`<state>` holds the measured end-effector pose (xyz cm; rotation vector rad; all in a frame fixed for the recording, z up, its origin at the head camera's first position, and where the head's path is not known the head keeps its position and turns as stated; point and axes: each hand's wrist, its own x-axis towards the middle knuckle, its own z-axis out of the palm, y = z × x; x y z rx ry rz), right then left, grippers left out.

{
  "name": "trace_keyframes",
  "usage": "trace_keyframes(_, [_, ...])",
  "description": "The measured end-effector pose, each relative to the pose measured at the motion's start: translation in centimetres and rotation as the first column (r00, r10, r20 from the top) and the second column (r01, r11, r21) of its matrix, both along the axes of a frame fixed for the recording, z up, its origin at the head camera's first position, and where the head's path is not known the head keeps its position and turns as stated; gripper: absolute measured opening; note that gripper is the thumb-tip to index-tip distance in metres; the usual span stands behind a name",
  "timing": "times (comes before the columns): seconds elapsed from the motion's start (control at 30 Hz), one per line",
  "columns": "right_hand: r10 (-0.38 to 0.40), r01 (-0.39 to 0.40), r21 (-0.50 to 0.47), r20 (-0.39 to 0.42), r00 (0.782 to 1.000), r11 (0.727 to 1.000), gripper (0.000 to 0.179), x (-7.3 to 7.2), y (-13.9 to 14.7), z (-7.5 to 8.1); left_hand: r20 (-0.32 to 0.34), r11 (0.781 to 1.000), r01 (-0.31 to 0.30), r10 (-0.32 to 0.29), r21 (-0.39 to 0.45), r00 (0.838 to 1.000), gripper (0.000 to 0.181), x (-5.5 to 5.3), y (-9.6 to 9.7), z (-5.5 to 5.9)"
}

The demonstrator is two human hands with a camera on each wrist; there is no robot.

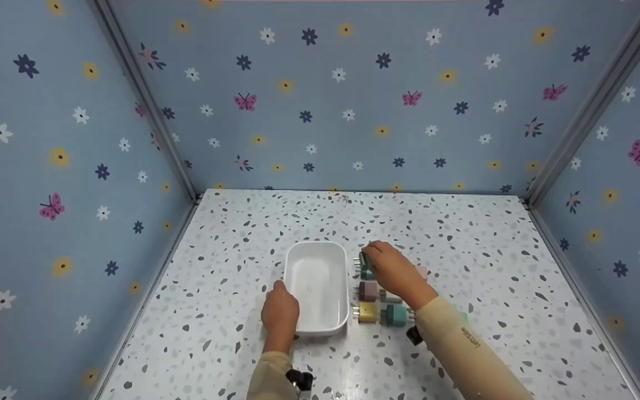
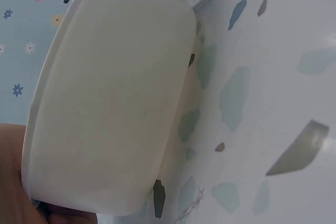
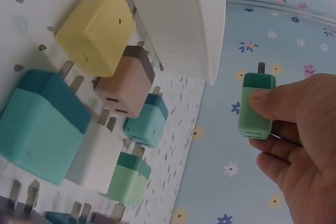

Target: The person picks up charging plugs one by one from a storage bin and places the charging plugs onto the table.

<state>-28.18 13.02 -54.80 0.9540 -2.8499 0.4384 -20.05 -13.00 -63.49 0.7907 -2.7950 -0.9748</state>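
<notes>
A white rectangular plastic tub stands on the speckled table. My left hand grips its left side at the rim; part of that hand is hidden behind the tub wall in the left wrist view. Between thumb and fingers, my right hand pinches a green charger plug, raised above the table with its prongs pointing away from the palm. Below and beside that hand lie several other plugs: a yellow plug, a pink plug, a large teal plug, a white plug and a light green plug.
The plugs sit in rows right of the tub, some hidden under the right forearm. Flower-patterned panels enclose the table at the back and both sides. Each wrist carries a small black device.
</notes>
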Motion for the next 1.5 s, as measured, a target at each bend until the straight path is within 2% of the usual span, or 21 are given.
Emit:
trace_keyframes(0.2, [0.007, -0.007, -0.007, -0.024, 1.000, 1.000, 0.035, -0.3, 1.5, -0.5, -0.005, 1.000, 0.009, -0.010, -0.021, 1.000, 0.036, 0.1, 0.1, 0.0])
trace_keyframes(0.47, [-0.058, 0.059, -0.024, 0.036, 0.998, 0.998, 0.045, -0.4, 3.1, -1.1, 0.010, 1.000, 0.001, -0.001, -0.011, 1.000, 0.038, 0.0, 0.0, 0.2])
trace_keyframes(0.9, [-0.076, 0.077, -0.030, 0.047, 0.996, 0.997, 0.038, -0.3, 5.0, -2.1, 0.030, 1.000, -0.001, 0.001, -0.004, 1.000, 0.040, -0.2, 0.0, 0.2])
trace_keyframes(1.23, [-0.118, 0.117, 0.023, 0.033, 0.992, 0.993, 0.034, 0.1, 6.9, -2.3, 0.007, 1.000, 0.007, -0.007, 0.009, 1.000, 0.038, 0.2, 0.1, 0.7])
trace_keyframes(1.5, [-0.181, 0.178, 0.043, 0.083, 0.980, 0.983, 0.038, 0.3, 8.4, -2.3, 0.037, 1.000, 0.006, -0.006, -0.008, 0.999, 0.037, -0.1, 0.0, 0.4])
